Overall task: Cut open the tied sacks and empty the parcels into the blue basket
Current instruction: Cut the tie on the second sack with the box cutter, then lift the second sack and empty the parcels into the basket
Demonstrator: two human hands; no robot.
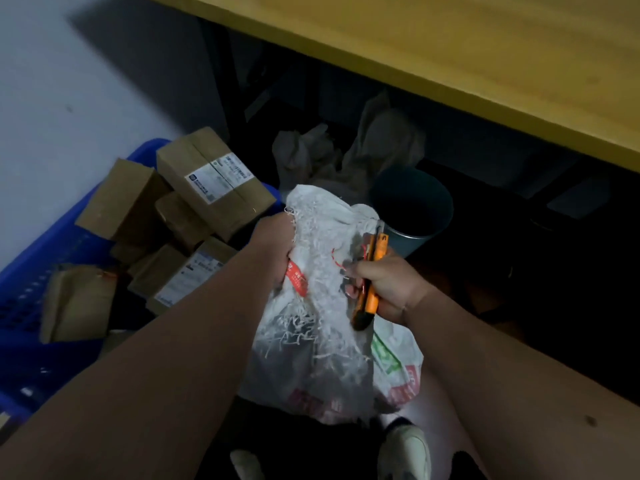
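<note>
Left hand [273, 247] fingers clamp the sack [322, 306]; right hand [384, 282] grips the knife [370, 282], whose blade could slip toward them.

I can read no text: the white shipping labels [218, 176] on the brown cardboard parcels [211, 183], the red tag [298, 281] and the white woven sack's [325, 341] red and green print are all blurred.

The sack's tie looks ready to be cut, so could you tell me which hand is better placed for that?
Right. The right hand already grips the orange utility knife beside the red tie, while the left hand holds the white sack by its neck.
</note>
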